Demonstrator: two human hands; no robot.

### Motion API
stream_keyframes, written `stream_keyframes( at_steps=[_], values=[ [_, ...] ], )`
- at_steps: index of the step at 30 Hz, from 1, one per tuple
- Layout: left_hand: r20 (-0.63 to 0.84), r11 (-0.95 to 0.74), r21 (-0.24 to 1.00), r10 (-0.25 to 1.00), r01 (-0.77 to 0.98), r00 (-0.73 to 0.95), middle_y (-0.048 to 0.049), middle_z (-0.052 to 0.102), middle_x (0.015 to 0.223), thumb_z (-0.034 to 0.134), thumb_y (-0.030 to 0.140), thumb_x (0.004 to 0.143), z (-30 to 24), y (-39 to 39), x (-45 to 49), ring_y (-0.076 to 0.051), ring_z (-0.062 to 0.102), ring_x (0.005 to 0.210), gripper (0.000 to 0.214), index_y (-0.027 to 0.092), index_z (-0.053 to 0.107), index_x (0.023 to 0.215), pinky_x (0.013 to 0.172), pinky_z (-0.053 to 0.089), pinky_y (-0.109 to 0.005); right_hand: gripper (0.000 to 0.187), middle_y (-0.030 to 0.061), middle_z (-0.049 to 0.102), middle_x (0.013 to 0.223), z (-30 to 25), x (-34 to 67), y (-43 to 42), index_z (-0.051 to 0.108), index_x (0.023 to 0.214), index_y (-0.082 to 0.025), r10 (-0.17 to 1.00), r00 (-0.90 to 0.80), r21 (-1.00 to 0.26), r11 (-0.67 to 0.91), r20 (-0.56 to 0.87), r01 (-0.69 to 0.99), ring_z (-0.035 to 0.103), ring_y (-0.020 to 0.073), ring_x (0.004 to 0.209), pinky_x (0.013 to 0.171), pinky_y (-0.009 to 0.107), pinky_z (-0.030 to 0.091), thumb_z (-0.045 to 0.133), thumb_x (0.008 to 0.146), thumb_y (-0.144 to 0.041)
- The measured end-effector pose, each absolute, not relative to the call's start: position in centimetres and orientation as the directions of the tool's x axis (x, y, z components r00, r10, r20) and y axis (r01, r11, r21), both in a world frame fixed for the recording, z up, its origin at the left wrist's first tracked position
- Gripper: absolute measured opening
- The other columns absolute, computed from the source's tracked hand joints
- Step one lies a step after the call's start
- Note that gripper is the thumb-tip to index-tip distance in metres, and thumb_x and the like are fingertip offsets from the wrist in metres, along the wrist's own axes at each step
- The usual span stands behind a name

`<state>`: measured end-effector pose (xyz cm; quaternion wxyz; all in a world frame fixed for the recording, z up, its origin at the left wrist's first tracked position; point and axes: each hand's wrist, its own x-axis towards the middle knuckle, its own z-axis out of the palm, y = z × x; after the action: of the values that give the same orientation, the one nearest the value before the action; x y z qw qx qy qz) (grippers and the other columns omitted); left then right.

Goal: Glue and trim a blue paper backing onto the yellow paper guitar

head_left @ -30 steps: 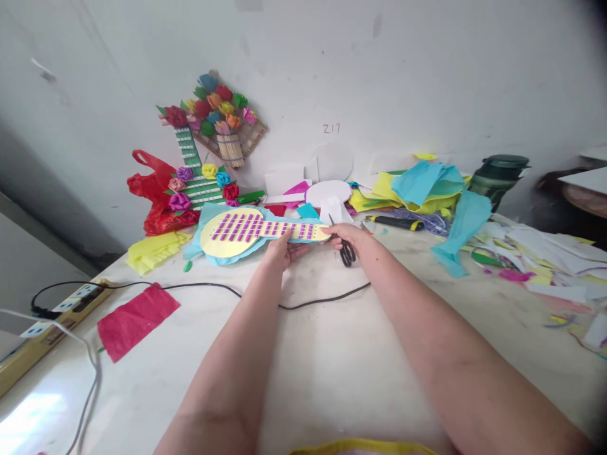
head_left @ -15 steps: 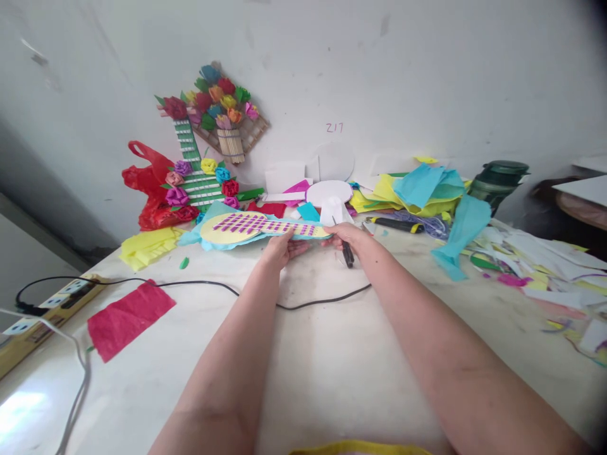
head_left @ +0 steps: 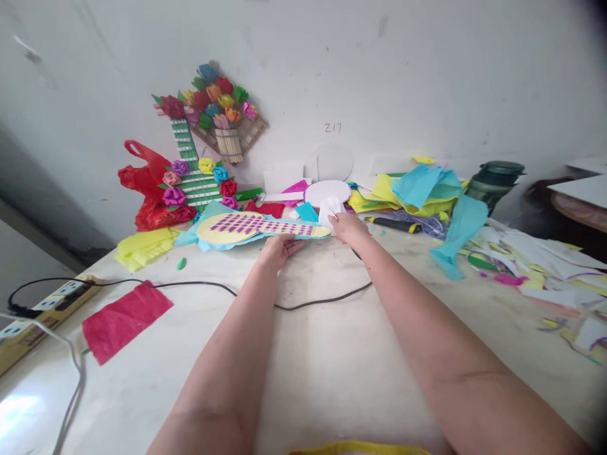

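- Right hand (head_left: 348, 227) is easing off the paper guitar (head_left: 232, 232), fingers closing round scissors (head_left: 356, 254).
- Left hand (head_left: 277, 253) is gripping its neck, fingers part-curled; its body is extending left of them.

**Crinkled paper, matt card and thin plastic**

The guitar (head_left: 232, 229) looks like smooth, matt yellow card; the blue sheet (head_left: 215, 208) under it is thin, crinkled paper. The scissors (head_left: 333, 213) show a slim metal tip. Wrinkled, matt crepe seems to make up the red sheet (head_left: 126, 322) and the yellow one (head_left: 147, 248). The bag (head_left: 148, 186) is thin, shiny plastic. Folded matt paper forms the flowers (head_left: 220, 98), above a pot (head_left: 229, 146) of what looks like bare wooden sticks. The bottle (head_left: 496, 181) seems smooth, dark plastic. The table (head_left: 317, 360) is smooth, faintly mottled, with glare at one corner; the wall (head_left: 403, 76) is matt and scuffed.
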<state>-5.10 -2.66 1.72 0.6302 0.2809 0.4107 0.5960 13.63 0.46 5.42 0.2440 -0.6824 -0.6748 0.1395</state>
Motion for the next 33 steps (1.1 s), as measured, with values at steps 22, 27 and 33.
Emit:
stream_keyframes(
  at_steps=[22, 27, 33],
  values=[
    [-0.203, 0.144, 0.829, 0.978, -0.540, -0.051, -0.0121, 0.062, 0.066, 0.047, 0.011, 0.073, 2.3, -2.8, -4.9, -0.023, 0.065, 0.074, 0.014, 0.008, 0.056, 0.083, 0.072, 0.054, -0.037, 0.021, 0.0075, 0.065, 0.091, 5.6, 11.2, -1.2, 0.065, 0.087, -0.019, 0.880, -0.320, -0.329, 0.436, 0.350, 0.838, 0.056, 0.0199, 0.082, 0.066, 0.026, 0.037, 0.048, 0.075, -0.022],
    [-0.308, 0.212, 0.856, 0.942, -0.472, -0.135, -0.0135, 0.062, 0.073, 0.047, 0.006, 0.075, 2.3, -2.6, -4.4, -0.025, 0.065, 0.073, 0.018, 0.009, 0.052, 0.091, 0.066, 0.055, -0.039, 0.026, 0.0027, 0.061, 0.075, 5.2, 10.9, -0.7, 0.061, 0.088, -0.017, 0.870, -0.157, -0.717, 0.477, 0.468, 0.509, 0.055, 0.0125, 0.067, 0.064, 0.022, 0.040, 0.037, 0.083, -0.026],
    [-0.351, 0.254, 0.854, 0.925, -0.454, -0.143, -0.0139, 0.063, 0.081, 0.042, -0.001, 0.074, 2.1, -2.0, -4.5, -0.025, 0.065, 0.077, 0.028, 0.010, 0.050, 0.097, 0.065, 0.055, -0.037, 0.022, 0.0022, 0.059, 0.073, 4.1, 10.9, -0.1, 0.059, 0.080, -0.015, 0.961, -0.071, -0.920, 0.277, 0.268, 0.278, 0.052, 0.0091, 0.057, 0.055, 0.019, 0.039, 0.042, 0.080, -0.029]
  ],
)
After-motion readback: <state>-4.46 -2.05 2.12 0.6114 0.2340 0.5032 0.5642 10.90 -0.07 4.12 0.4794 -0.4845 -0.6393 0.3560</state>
